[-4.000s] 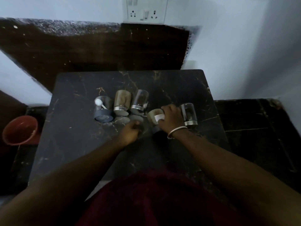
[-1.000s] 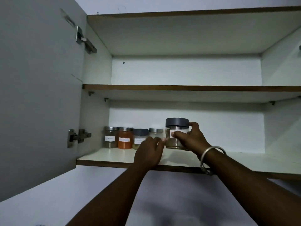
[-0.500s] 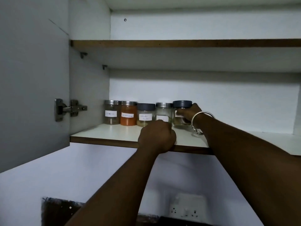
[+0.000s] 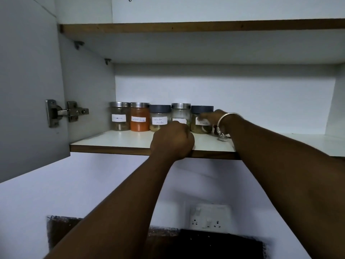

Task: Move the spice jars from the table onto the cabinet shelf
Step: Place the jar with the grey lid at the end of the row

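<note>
five spice jars (image 4: 160, 117) lined up at the back of the cabinet shelf (image 4: 115, 142), my right grip (image 4: 209, 118) wrapped around the rightmost grey-lid jar (image 4: 200, 119), my left grip (image 4: 172, 141) fisted on the shelf edge, holding nothing

An open grey cabinet door (image 4: 28, 81) carries a metal hinge (image 4: 63, 112) — below, a white wall socket (image 4: 210, 219) sits above a dark backsplash (image 4: 186, 243).

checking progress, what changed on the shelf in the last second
The grey-lidded jar went from held above the shelf edge to standing at the right end of the row, the right hand still on it. The left hand stayed fisted at the edge. The other four jars did not move.
</note>
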Demonstrator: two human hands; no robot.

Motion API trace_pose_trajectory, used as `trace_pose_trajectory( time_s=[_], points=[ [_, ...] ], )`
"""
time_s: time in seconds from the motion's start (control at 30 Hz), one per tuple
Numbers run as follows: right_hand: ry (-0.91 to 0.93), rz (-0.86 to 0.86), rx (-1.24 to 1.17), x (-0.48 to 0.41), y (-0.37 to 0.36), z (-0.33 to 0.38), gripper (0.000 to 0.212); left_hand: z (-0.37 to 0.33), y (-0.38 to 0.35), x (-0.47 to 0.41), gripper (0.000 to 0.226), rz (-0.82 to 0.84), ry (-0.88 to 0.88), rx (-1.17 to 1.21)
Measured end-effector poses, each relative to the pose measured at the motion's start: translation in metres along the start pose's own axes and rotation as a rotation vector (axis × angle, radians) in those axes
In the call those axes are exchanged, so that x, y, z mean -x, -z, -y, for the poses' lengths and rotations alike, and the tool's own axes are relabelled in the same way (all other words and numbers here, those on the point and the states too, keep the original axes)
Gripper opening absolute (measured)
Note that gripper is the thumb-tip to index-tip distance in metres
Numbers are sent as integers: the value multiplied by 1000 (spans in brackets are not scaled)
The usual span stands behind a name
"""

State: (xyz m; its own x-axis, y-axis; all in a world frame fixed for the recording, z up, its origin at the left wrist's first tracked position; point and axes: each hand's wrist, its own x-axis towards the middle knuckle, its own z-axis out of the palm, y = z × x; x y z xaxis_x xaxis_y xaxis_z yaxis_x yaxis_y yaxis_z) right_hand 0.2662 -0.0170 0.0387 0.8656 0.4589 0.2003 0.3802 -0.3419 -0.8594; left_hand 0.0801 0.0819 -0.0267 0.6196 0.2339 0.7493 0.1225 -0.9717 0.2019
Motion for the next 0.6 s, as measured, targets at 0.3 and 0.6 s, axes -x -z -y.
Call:
trace_pose_trajectory(
  time_s=[0.3,0.6],
  points=[
    [-113,199,-145,102,13,5,33,-11,15,13,36,-19,-51,117],
    [394,67,-12,285,-24,-11,39,-69,23,96,26,-216,-189,611]
  ],
)
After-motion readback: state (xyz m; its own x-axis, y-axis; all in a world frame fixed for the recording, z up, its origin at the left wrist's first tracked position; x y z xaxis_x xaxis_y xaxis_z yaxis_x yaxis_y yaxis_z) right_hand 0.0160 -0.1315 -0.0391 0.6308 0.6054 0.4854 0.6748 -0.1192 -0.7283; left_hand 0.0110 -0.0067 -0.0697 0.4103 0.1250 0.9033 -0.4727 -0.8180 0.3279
